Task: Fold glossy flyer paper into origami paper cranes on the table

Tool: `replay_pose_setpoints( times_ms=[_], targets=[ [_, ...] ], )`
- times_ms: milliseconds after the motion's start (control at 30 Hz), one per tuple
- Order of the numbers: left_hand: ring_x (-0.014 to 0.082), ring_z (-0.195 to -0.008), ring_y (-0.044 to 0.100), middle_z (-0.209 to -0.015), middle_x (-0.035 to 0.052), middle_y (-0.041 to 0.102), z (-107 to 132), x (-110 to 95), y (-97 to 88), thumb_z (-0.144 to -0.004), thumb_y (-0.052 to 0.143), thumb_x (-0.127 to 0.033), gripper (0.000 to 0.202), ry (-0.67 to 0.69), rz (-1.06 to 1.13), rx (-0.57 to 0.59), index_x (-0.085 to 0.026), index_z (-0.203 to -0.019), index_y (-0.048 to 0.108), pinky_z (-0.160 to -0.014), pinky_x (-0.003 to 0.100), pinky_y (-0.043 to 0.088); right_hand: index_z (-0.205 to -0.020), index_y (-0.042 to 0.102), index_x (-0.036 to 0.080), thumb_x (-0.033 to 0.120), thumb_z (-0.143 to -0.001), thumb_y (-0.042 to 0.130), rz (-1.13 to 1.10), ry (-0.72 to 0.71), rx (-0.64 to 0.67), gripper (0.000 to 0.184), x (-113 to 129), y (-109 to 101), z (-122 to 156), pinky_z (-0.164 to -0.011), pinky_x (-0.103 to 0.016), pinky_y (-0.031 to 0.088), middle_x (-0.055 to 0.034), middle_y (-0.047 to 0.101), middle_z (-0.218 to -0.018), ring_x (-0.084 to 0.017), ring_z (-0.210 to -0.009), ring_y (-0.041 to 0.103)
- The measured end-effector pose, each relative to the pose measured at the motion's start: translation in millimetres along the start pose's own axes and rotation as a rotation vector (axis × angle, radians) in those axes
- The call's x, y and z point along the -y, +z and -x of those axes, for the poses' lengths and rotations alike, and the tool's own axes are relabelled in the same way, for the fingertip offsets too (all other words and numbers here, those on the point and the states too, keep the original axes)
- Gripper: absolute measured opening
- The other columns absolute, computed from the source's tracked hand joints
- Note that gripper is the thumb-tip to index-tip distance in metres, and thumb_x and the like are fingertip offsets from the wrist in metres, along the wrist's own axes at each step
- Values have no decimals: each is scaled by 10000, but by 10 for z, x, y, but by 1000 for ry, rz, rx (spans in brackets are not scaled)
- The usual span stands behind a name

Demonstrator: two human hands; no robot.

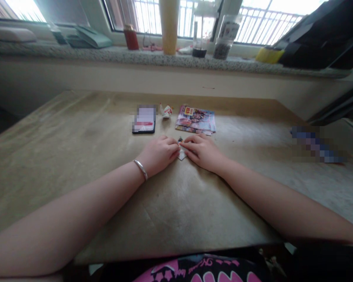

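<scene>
A small piece of folded paper [181, 154], white with a printed coloured tip, lies on the table between my two hands, its lower end pointing toward me. My left hand [159, 153], a silver bangle at its wrist, presses the paper's left side with curled fingers. From the other side my right hand [204, 150] pinches and presses it, thumb and fingertips near its upper part. My fingers cover much of the paper. Just beyond sits a stack of colourful printed sheets [196, 118]. Left of the stack stands a folded white-and-red paper shape [166, 111].
A phone [145, 119] lies beyond my left hand. The brownish table [170, 207] runs to the wall under the window sill [106, 55], which holds bottles, a tall yellow cylinder [168, 27] and clear containers. A blurred bluish item [316, 145] lies at the right.
</scene>
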State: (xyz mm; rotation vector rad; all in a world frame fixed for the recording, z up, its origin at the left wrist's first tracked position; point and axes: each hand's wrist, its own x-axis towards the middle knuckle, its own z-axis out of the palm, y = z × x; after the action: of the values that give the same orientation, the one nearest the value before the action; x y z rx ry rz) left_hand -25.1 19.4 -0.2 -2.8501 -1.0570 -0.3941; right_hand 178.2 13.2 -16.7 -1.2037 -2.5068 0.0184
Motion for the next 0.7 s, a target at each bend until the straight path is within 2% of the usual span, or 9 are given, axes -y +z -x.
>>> replay_pose_setpoints(
  times_ms=[100,300,500,700],
  targets=[
    [207,-874,583,-915,88,662,-6,15,22,-886,494,-256,216,-15,28,-18,-155,-895,685,-807,328,464,-1318,533,213,319,-909,419,71,70,40,437,29,11,-16,-974,-432,368,-103,557,-1242,-274,-1121,457],
    [234,-943,570,-973,94,655,-13,-9,38,-863,527,-330,223,-44,32,-28,-157,-879,668,-843,356,453,-1407,415,225,368,-923,370,159,124,123,507,48,13,-39,-1027,-470,316,-126,422,-1409,-313,-1272,353],
    [247,-912,566,-969,91,652,-19,-76,6,-872,504,-440,305,-113,-39,-4,-169,-874,643,-814,376,432,-1427,383,221,438,-931,349,152,148,141,542,39,24,-37,-1038,-489,309,-137,398,-1438,-332,-1294,347],
    [247,-944,550,-1006,76,638,-24,-85,8,-827,557,-488,320,-179,-1,9,-189,-906,638,-834,375,405,-1405,422,225,351,-942,357,131,136,103,484,21,46,-22,-1038,-489,316,-121,415,-1438,-318,-1294,357]
  ],
)
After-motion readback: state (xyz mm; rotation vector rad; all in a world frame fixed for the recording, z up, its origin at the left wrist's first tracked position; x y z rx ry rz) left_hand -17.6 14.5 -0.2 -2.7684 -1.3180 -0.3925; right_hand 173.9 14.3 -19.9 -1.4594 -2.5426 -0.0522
